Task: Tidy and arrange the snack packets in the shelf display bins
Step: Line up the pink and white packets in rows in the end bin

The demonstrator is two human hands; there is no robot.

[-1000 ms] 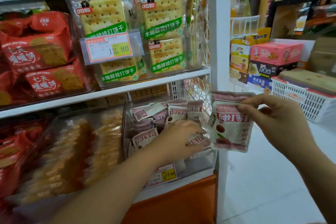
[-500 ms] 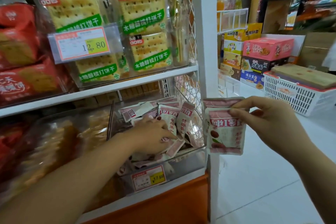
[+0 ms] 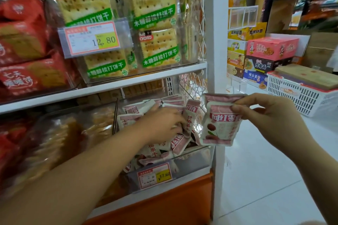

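Small pink-and-white plastic snack packets (image 3: 152, 150) lie jumbled at all angles in the clear plastic bin (image 3: 192, 162) on the lower white shelf (image 3: 146, 196), so tidying looks barely begun. The right hand (image 3: 270, 115) pinches a few matching packets (image 3: 219, 128) by their tops, just beside the bin. The left hand (image 3: 164, 124) reaches into the heap; its grip is too blurred to tell.

We found the packets (image 3: 221, 129) glossy, crinkled plastic film; the bin (image 3: 192, 162) clear, smooth plastic; the shelf (image 3: 128, 86) smooth metal; the mesh (image 3: 190, 86) wire; the tag (image 3: 154, 175) paper; the basket (image 3: 292, 97) matt plastic.
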